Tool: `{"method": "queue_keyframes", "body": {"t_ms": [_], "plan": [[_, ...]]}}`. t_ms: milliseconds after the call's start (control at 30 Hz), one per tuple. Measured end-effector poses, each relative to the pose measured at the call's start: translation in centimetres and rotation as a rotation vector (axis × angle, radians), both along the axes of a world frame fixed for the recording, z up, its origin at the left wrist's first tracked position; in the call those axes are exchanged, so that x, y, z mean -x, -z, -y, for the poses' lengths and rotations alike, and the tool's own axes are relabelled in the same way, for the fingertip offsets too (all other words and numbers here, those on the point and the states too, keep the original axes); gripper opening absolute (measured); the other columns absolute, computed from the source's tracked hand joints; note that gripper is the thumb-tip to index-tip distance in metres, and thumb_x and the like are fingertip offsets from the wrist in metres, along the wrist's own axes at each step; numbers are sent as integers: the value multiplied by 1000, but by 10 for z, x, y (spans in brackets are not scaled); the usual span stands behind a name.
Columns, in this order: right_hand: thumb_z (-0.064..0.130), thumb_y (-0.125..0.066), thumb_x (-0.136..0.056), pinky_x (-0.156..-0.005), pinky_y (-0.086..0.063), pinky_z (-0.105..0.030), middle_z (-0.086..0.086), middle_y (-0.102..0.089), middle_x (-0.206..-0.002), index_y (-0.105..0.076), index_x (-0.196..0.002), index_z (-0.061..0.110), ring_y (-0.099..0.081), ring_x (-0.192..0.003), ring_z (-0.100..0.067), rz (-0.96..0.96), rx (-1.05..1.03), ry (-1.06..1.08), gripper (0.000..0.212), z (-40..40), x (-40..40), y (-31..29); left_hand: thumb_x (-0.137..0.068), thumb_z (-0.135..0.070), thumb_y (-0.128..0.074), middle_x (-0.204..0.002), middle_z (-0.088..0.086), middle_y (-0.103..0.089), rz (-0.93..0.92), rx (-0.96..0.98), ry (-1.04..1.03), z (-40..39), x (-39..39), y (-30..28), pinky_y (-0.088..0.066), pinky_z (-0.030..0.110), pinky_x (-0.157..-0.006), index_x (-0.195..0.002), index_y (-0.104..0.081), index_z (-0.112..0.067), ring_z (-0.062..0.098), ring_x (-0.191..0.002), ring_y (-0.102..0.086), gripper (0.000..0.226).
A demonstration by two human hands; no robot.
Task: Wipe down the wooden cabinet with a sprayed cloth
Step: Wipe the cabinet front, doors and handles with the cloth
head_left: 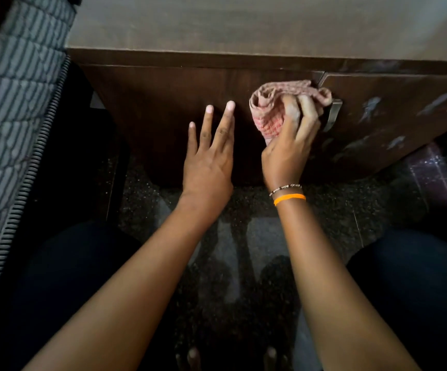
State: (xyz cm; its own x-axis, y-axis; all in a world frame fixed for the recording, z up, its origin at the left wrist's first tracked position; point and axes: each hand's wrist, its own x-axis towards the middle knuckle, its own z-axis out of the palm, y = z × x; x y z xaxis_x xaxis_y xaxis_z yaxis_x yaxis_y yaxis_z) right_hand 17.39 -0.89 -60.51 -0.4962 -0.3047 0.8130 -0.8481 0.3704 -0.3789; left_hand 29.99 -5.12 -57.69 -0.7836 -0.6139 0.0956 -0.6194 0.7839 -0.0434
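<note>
- Cloth, bunched against the cabinet front beside the handle, looks soft and light.
- Right hand clutches it in a wad; a fuller palm hold would likely wipe better.
- Left hand is spread flat, empty, on the door.

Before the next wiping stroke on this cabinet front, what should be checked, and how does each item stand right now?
1. Cloth gripped in right hand: ok.
2. Cloth pressed on the cabinet door, beside the metal handle: ok.
3. Left hand open, fingers spread on the door, clear of the cloth: ok.
4. Cloth dampened with spray: cannot tell.
5. Right door free of pale smudges: not ok, streaks show.
6. Spray bottle within reach: cannot tell, none in view.
</note>
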Motion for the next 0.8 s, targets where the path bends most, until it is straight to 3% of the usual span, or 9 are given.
{"method": "queue_keyframes", "body": {"t_ms": [200,300,400,500,600,700,800], "plan": [[-16,-41,-65,-108,-22,-17,-27,-49,-119,-50,-115,8,-42,-117,-31,134,57,-104,57,-7,1,-7,-85,-21,-56,-156,6,21,3,-31,-19,-3,4,0,1,50,-115,-148,5,-2,35,-143,14,90],[-18,-36,-54,-107,-29,-21,-26,-46,-118,-50,-114,10,-43,-118,-31,296,211,-114,68,-19,-17,-24,-85,-16,-55,-158,5,14,-34,-12,-4,-1,-1,0,-2,51,-115,-148,-1,-2,33,-145,7,85],[-9,-50,-67,-95,-38,-35,-23,-54,-119,-57,-114,12,-46,-113,-31,98,154,-5,52,-4,-30,-41,-81,-5,-43,-159,6,6,-95,-2,26,-2,-8,-8,-4,51,-115,-148,-6,-2,32,-145,1,77],[7,-57,-73,-86,-38,-40,-20,-53,-123,-45,-117,17,-42,-107,-29,-103,-50,-23,47,25,-30,-34,-80,-4,-29,-158,9,12,-54,-59,-10,-3,-22,-17,2,50,-115,-148,1,-1,31,-145,7,74],[12,-55,-76,-93,-34,-45,-10,-36,-124,-41,-117,18,-37,-106,-29,-272,-110,-20,44,39,-22,-8,-87,-10,-45,-157,12,16,67,-106,-60,3,-38,-15,4,50,-115,-147,4,-1,30,-145,11,78],[13,-48,-85,-89,-34,-41,-3,-36,-120,-44,-115,22,-39,-105,-26,-467,-205,-66,31,38,-12,28,-89,-15,-51,-156,14,17,147,-164,-92,7,-43,-12,2,49,-115,-146,6,0,29,-145,11,83],[18,-44,-85,-87,-33,-39,2,-39,-122,-45,-117,24,-39,-107,-24,-607,-467,-186,33,28,1,80,-91,-19,-52,-154,15,23,247,-224,-102,10,-44,-5,2,49,-115,-145,13,-1,29,-144,16,86]]}}
